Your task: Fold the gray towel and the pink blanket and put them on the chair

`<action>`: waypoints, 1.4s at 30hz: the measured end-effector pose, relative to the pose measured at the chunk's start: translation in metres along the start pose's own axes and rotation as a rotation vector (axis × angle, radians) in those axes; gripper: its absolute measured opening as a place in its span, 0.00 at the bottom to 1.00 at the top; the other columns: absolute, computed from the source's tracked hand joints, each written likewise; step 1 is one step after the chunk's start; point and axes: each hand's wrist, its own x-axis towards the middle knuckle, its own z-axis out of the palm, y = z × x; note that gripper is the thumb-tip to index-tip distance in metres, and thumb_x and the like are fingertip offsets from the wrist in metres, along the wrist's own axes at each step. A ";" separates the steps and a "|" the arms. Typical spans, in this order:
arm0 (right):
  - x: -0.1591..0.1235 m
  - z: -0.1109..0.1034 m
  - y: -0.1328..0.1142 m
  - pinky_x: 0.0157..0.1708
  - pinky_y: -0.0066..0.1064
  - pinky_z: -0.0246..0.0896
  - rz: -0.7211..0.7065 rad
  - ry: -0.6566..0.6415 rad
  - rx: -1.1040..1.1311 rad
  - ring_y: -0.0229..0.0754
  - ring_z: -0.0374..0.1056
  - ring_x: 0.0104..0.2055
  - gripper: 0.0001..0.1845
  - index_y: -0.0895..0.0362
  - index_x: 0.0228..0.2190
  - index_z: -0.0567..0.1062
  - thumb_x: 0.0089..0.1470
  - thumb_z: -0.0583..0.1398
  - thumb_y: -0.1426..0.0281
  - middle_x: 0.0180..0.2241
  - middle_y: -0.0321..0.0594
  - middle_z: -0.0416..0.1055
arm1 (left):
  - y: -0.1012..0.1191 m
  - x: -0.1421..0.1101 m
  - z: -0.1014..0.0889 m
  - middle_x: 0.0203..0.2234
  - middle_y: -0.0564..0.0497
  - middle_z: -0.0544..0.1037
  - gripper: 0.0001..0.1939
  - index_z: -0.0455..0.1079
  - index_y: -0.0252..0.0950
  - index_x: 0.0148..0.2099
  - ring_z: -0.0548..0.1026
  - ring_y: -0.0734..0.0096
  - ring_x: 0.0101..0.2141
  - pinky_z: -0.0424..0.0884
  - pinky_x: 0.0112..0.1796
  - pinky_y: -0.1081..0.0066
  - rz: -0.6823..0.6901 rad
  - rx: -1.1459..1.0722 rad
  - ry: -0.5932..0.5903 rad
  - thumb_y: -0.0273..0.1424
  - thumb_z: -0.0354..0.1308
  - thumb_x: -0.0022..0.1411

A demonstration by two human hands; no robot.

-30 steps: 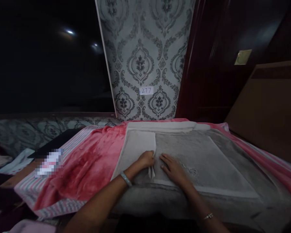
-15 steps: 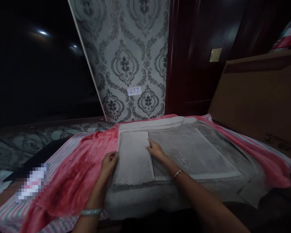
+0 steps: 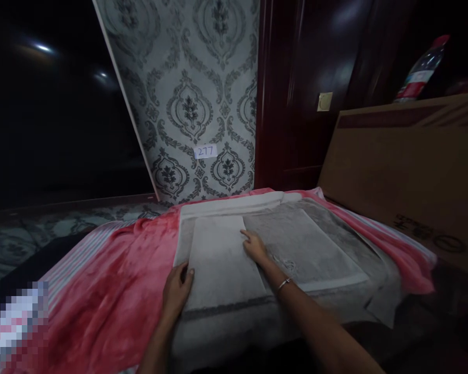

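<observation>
Seemingly, flattening is underway — right hand (image 3: 255,248) loosely open, left hand (image 3: 175,295) curled, its grip unclear, at opposite edges of the pale panel (image 3: 220,262) on grey cloth (image 3: 322,249) — lifting would need firm pinches.

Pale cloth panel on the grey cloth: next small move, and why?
Probably smooth the right edge of the pale panel toward the wearer with the right hand. That hand is at the edge's far part; the nearer part lies uncovered on the grey cloth. The left hand, by the panel's left edge, could steady it.
</observation>
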 end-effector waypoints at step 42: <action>0.017 -0.009 0.043 0.59 0.36 0.62 -0.032 0.034 -0.088 0.43 0.68 0.58 0.34 0.56 0.58 0.74 0.51 0.50 0.77 0.56 0.41 0.73 | 0.008 -0.022 0.002 0.40 0.44 0.82 0.24 0.77 0.40 0.55 0.77 0.57 0.40 0.73 0.44 0.56 0.325 0.188 -0.063 0.45 0.53 0.63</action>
